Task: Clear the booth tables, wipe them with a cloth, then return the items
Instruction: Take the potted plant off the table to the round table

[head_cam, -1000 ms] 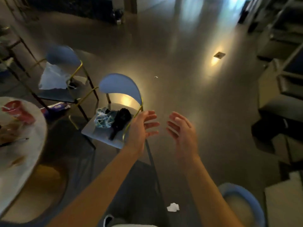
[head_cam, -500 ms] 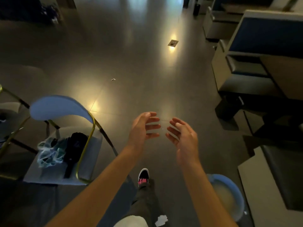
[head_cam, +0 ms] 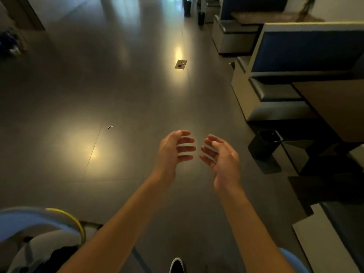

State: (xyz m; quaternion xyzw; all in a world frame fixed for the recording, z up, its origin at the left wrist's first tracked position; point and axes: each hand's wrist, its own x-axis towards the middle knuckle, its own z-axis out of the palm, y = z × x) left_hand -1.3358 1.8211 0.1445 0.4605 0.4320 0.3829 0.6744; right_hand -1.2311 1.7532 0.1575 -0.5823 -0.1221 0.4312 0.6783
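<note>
Walking toward the booth desk (head_cam: 332, 107), I hold my left hand (head_cam: 170, 152) and right hand (head_cam: 222, 158) spread and empty, left of it. Next move, by my judgement: reaching it and clearing any items.

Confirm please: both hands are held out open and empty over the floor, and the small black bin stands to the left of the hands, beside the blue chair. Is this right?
Not quite. The head view shows the black bin to the right of the hands, at the booth seat, not by the blue chair. The rest holds: left hand and right hand are open and empty over the floor.
</note>
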